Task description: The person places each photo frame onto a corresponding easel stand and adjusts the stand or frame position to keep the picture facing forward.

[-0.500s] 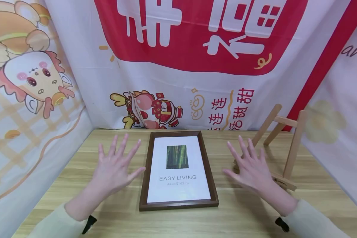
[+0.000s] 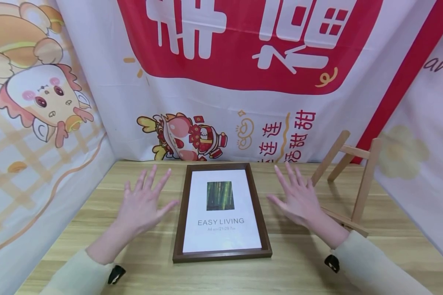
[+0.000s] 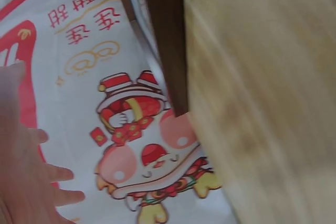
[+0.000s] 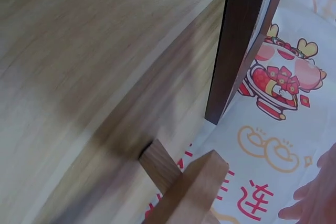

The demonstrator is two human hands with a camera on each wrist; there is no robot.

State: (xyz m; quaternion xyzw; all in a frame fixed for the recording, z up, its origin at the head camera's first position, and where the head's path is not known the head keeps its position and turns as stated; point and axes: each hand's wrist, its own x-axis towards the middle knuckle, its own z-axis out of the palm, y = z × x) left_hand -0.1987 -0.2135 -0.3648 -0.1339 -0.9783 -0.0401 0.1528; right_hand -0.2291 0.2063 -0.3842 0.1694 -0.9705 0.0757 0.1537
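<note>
A brown picture frame (image 2: pixel 180 229) lies flat on the wooden table, its white insert printed with a small bamboo picture and "EASY LIVING". To its left, my left hand (image 2: pixel 140 207) is spread with straight fingers, the thumb tip close to the frame's left edge. On the other side my right hand (image 2: pixel 299 200) is spread likewise, its thumb pointing at the frame's right edge. Both hands hold nothing. In the left wrist view the frame's dark side (image 3: pixel 165 40) stands near the spread fingers (image 3: pixel 63 196). Part of the right hand (image 4: pixel 317 198) shows at the right wrist view's edge.
A small wooden easel (image 2: pixel 362 184) stands on the table (image 2: pixel 291 262) at the right, its lower left partly hidden behind the right hand. Printed white cloths (image 2: pixel 107 102) hang at the back and both sides, meeting the table's edges.
My right hand has moved left, closer to the picture frame and away from the easel. The left hand has shifted slightly. The frame and easel stay in place.
</note>
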